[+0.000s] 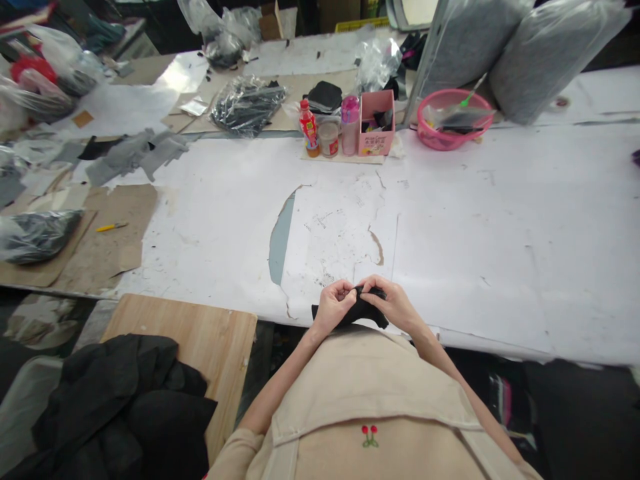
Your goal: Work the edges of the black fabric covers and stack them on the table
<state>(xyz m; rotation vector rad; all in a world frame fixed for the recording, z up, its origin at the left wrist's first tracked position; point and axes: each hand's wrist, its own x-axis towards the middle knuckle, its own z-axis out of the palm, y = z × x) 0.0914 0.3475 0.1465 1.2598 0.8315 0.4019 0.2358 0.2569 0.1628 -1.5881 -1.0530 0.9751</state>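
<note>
A small piece of black fabric is pinched between my two hands at the near edge of the white-covered table. My left hand grips its upper edge from the left, thumb and fingers closed together. From the right, my right hand pinches the same edge, its fingertips almost touching those of my left hand. The lower part of the fabric hangs down in front of the beige apron. Whether something small lies between the fingertips is hidden.
Ahead stand a red-capped bottle, a glass jar, a pink bottle, a pink box and a pink basin. At lower left, black cloth is heaped over a wooden board. A yellow cutter lies on cardboard.
</note>
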